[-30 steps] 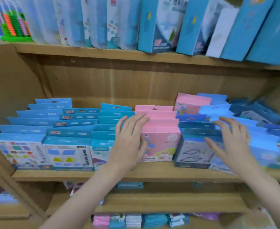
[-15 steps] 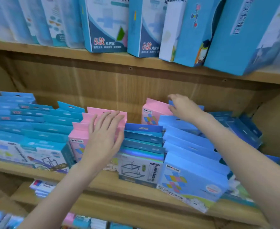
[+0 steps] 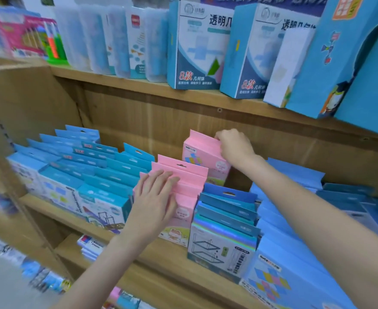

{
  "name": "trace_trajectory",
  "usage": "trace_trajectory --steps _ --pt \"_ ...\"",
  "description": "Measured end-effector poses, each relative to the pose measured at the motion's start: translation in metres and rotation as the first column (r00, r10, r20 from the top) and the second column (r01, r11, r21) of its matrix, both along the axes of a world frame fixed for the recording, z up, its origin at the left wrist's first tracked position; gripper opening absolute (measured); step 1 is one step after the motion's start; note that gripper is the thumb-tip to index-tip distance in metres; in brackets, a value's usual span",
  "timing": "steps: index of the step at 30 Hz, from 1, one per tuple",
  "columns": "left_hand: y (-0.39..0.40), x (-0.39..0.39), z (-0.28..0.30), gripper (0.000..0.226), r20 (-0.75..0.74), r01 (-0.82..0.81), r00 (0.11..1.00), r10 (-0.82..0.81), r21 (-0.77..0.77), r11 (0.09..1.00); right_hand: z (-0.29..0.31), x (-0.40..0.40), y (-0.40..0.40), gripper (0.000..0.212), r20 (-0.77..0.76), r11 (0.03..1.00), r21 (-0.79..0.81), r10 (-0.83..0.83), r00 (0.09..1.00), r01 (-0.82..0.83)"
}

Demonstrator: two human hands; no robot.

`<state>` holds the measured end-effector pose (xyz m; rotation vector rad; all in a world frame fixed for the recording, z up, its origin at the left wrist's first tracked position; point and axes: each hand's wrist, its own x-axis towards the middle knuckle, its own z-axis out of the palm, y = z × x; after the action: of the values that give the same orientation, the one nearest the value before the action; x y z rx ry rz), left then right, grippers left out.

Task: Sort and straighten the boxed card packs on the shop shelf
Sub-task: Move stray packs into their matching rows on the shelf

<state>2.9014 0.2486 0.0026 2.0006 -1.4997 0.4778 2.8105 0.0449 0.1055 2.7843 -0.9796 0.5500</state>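
At the centre of the frame, on the wooden shelf, the left hand lies flat with straight fingers on the front of a leaning row of pink card packs. Above and right of it, the right hand curls its fingers over the top edge of a lone pink card pack standing upright near the shelf's back wall. Blue card packs fill the rows to the left, with more blue packs to the right. Tall blue boxes stand on the upper shelf.
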Motion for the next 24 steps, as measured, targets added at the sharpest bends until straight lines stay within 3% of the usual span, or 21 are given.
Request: trace_trajectory --steps 4,6,10,13,17,19,20,24 --pt "0.0 0.002 -0.001 0.037 0.001 0.006 1.0 -0.006 0.027 1.0 -0.02 0.018 0.008 0.035 -0.015 0.98 0.19 0.062 0.998 -0.058" --pt "0.002 0.003 0.0 0.039 0.005 0.003 1.0 -0.003 0.035 0.999 -0.023 0.01 0.006 0.038 0.054 0.952 0.285 0.097 0.994 -0.108" --pt "-0.01 -0.006 0.013 0.045 -0.011 0.068 0.998 -0.068 0.004 0.998 -0.007 -0.047 -0.01 0.026 0.198 0.966 0.243 0.042 0.979 -0.09" --pt "-0.032 -0.025 0.03 0.048 -0.014 0.24 0.971 -0.24 0.004 0.971 0.005 -0.106 -0.024 0.02 0.108 0.948 0.317 -0.019 0.994 -0.016" --pt "-0.05 -0.047 0.041 0.079 0.002 0.52 0.847 -0.532 0.206 0.829 0.01 -0.169 -0.034 0.022 -0.209 0.872 0.472 -0.031 0.977 0.129" --pt "-0.054 -0.054 0.04 0.093 0.002 0.529 0.828 -0.561 0.33 0.782 0.001 -0.184 -0.036 0.004 -0.29 0.891 0.425 -0.035 0.957 0.161" --pt "-0.056 -0.057 0.039 0.096 0.018 0.515 0.827 -0.562 0.38 0.769 -0.005 -0.187 -0.035 0.014 -0.284 0.907 0.387 -0.056 0.957 0.168" --pt "-0.059 -0.056 0.032 0.098 0.011 0.526 0.819 -0.574 0.385 0.758 -0.016 -0.192 -0.041 0.013 -0.069 0.954 0.244 -0.161 0.985 0.173"
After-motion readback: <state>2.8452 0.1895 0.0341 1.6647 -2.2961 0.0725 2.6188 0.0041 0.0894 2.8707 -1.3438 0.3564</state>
